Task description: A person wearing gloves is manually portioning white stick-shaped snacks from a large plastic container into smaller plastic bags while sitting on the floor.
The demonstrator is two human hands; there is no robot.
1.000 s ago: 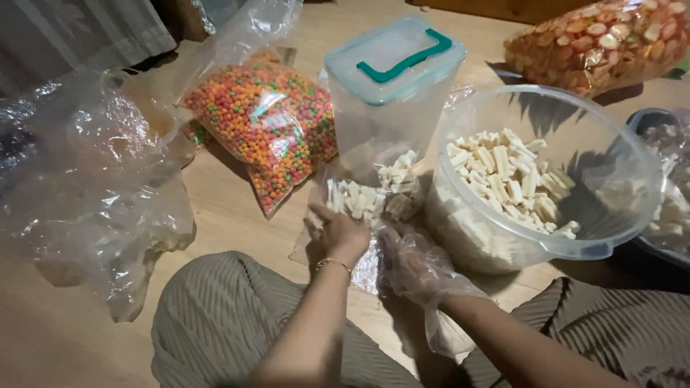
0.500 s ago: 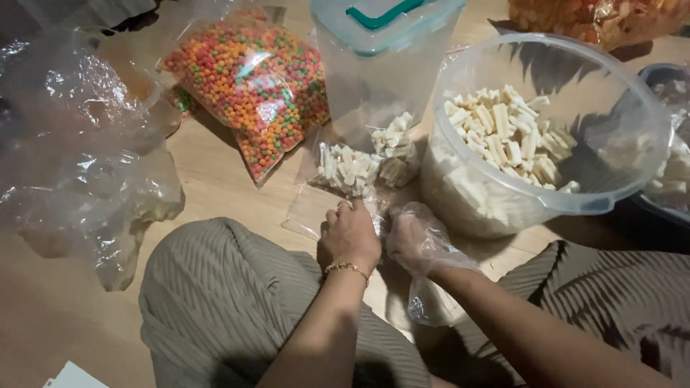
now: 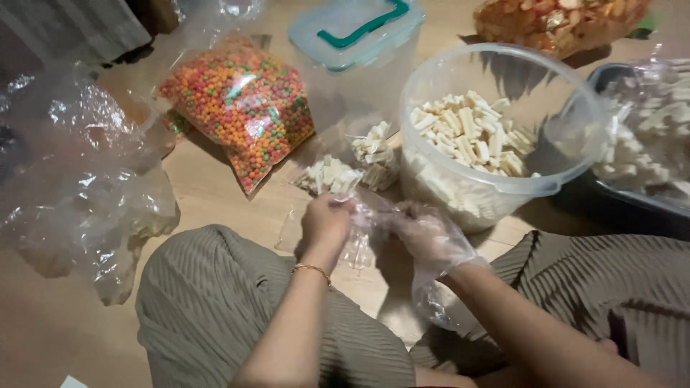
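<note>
Clear plastic crinkles between both hands, left hand (image 3: 327, 219) and gloved right hand (image 3: 430, 236) fingers pinching a small clear plastic bag (image 3: 363, 230), just below small packed bags of pale snack sticks (image 3: 348, 169) and the round clear tub of pale sticks (image 3: 496, 129).

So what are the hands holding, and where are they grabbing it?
Both the left hand and the gloved right hand pinch a small clear plastic bag at its top edge, between them.

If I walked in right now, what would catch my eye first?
Probably the big clear tub of pale stick-shaped snacks, right of centre on the wooden floor. Just in front of it, the left hand and the plastic-gloved right hand pinch a small clear bag between them. To the upper left lies a bag of orange, red and green pellets.
</note>
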